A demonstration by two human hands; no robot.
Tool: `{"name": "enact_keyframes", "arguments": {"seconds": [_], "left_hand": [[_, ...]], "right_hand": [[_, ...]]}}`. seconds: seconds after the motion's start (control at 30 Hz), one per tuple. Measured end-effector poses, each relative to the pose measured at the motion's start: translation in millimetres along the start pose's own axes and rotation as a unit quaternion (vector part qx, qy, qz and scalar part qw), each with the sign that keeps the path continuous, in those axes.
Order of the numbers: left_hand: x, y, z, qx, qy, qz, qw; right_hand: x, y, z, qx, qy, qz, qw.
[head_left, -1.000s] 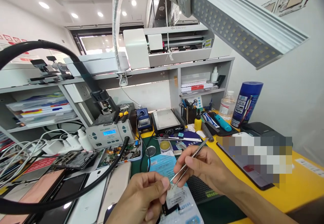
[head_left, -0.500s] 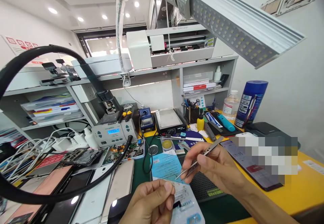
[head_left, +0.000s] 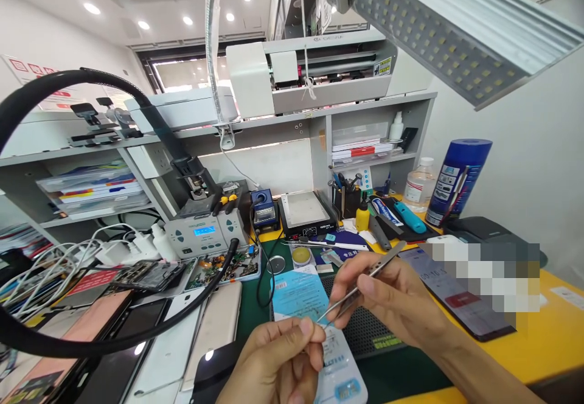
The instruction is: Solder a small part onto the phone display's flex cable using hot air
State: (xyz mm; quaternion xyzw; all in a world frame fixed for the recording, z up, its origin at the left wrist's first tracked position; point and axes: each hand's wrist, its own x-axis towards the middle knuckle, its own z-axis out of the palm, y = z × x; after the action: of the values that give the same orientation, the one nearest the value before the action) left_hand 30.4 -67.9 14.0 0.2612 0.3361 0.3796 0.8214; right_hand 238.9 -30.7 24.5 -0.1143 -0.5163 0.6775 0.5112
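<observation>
My right hand is closed round steel tweezers, their tips pointing down and left. My left hand is pinched, thumb against forefinger, with the tweezer tips right at its fingertips. A tiny bluish sliver shows beside those tips; what the left fingers hold is too small to name. Below both hands lies a blue and white printed card or packet, partly covered by the left hand. It rests on a black perforated pad over a green mat.
A phone with a lit screen lies right of my right hand. Several phones, among them a gold one, lie at left. A black hose loops across them. Behind stand a grey hot-air station and a blue spray can.
My left hand has moved slightly right and up, so its fingertips now meet the tweezer tips. The right hand keeps its grip on the tweezers. The camera view has shifted a little.
</observation>
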Motion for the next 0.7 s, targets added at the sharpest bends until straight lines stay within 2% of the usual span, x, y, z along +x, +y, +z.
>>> {"name": "enact_keyframes", "arguments": {"seconds": [0.43,0.7], "left_hand": [[-7.9,-1.8,2.9,0.018,0.042,0.025,0.999],[-36.0,-5.3,-7.5,0.028,0.090,0.089,0.992]], "right_hand": [[0.8,0.6,-7.5,0.001,-0.002,0.009,1.000],[4.5,-2.7,-10.6,-0.011,0.017,0.021,1.000]]}}
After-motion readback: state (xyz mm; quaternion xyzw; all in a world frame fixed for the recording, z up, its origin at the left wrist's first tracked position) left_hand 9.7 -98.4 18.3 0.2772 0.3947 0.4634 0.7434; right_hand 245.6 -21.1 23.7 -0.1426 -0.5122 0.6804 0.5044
